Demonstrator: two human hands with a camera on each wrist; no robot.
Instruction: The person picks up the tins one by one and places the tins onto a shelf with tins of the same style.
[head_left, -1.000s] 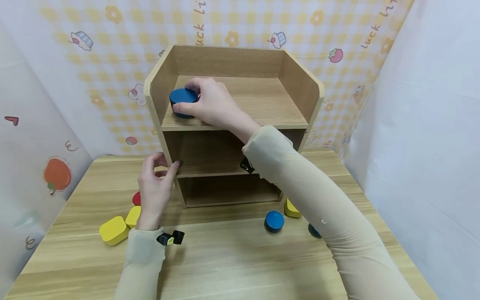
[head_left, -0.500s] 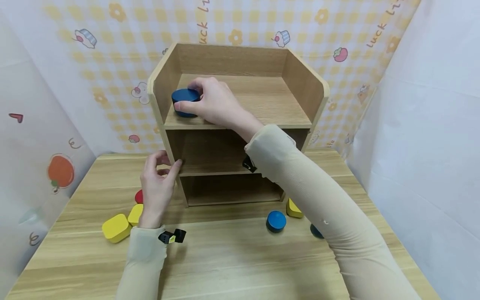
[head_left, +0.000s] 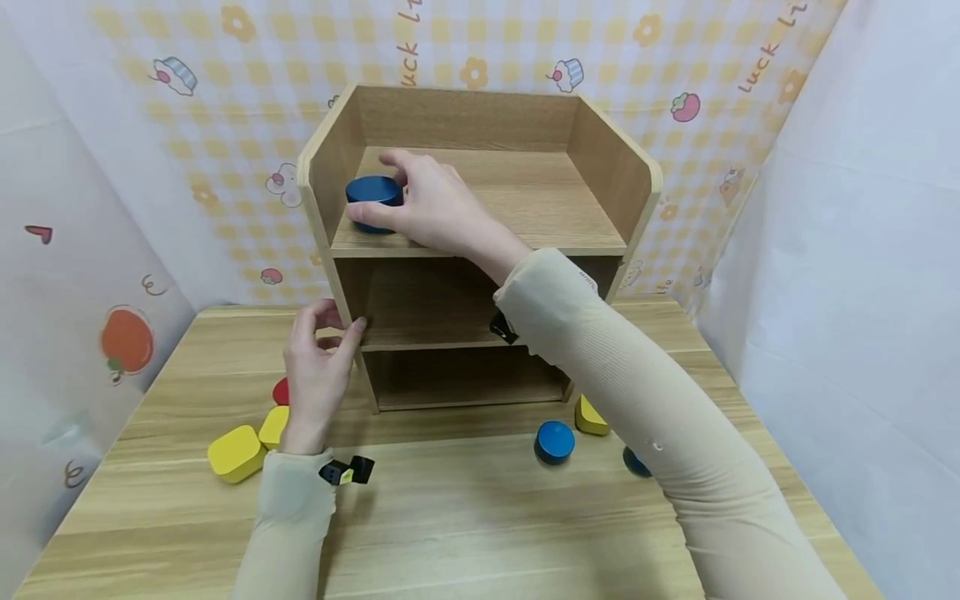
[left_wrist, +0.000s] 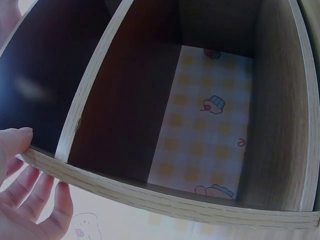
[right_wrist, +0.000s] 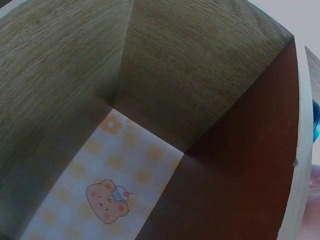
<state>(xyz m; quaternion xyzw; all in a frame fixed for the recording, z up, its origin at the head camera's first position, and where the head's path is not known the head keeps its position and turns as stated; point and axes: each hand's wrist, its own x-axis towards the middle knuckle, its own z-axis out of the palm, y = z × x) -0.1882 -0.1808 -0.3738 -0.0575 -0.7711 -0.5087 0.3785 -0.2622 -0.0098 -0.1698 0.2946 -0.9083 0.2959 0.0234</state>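
A wooden three-level shelf point(head_left: 465, 121) stands on the table. On the left of its top board sits a round blue block point(head_left: 373, 188). My right hand point(head_left: 442, 204) is around that block, the thumb along its front and the index finger raised off its far side. In the right wrist view only slivers of the block point(right_wrist: 316, 120) and hand show at the right edge. Lower down, my left hand point(head_left: 318, 375) holds the shelf's left side panel, thumb inside and fingers outside. The left wrist view shows these fingers point(left_wrist: 62, 205) along the panel's front edge.
At the left lie two yellow blocks point(head_left: 236, 454) and a red one point(head_left: 281, 392), partly behind the left hand. Right of centre are a round blue block point(head_left: 555, 442), a yellow block point(head_left: 591, 418) and a dark blue one point(head_left: 636, 462) partly hidden by the sleeve. A patterned cloth point(head_left: 480, 42) hangs behind.
My right index finger has lifted away from the blue block's far side, while the block stays in place on the top board. The left hand keeps its hold; the view shifts slightly.
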